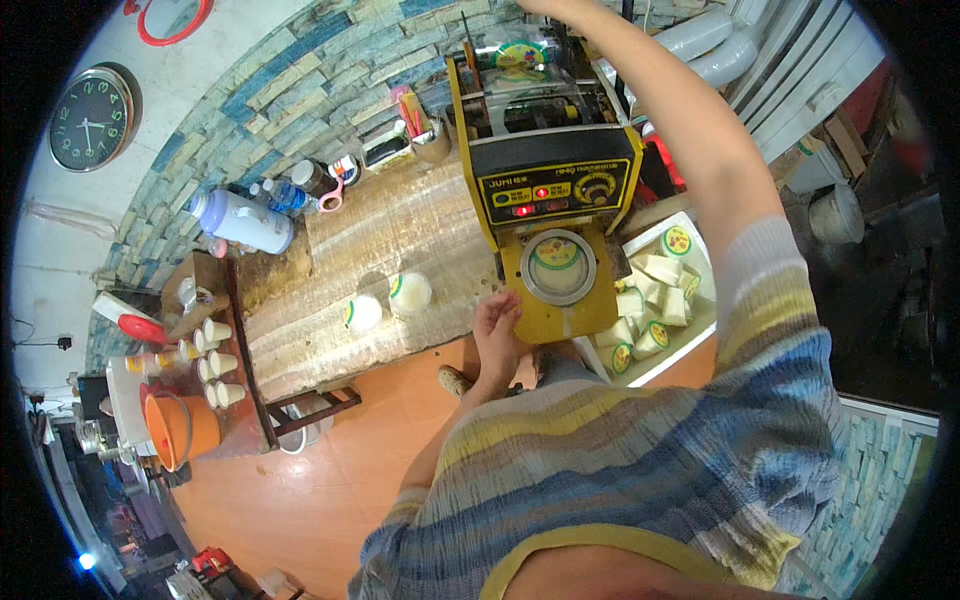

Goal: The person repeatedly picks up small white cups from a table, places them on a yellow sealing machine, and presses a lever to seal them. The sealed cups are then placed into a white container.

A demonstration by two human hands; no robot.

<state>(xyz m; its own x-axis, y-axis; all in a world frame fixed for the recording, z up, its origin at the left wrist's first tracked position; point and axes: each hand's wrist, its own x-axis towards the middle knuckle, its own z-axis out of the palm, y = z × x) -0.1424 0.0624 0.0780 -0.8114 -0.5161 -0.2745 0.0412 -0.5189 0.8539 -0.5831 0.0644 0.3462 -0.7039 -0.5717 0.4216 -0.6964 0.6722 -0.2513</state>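
A cup-sealing machine (559, 180) with a black front panel and lit red lights stands on the wooden table. In the round metal ring of its yellow platform sits a cup (556, 266) topped by printed film. Beside the platform's left edge is my left hand (497, 315), its fingers curled; whether it touches the edge or holds anything is unclear. My right arm reaches up past the machine's right side, and only a bit of my right hand (536, 6) shows at the top rim, its fingers cut off. Two filled cups, one whitish (411, 293) and one bright white (364, 313), stand left of the machine.
A white foam box (701, 330) with several sealed cups stands right of the platform. Along the brick wall are a thermos (247, 221), jars, pink-handled scissors (331, 195) and a pen holder (431, 145). Stacked cups (217, 364) and an orange bucket (180, 427) stand at left.
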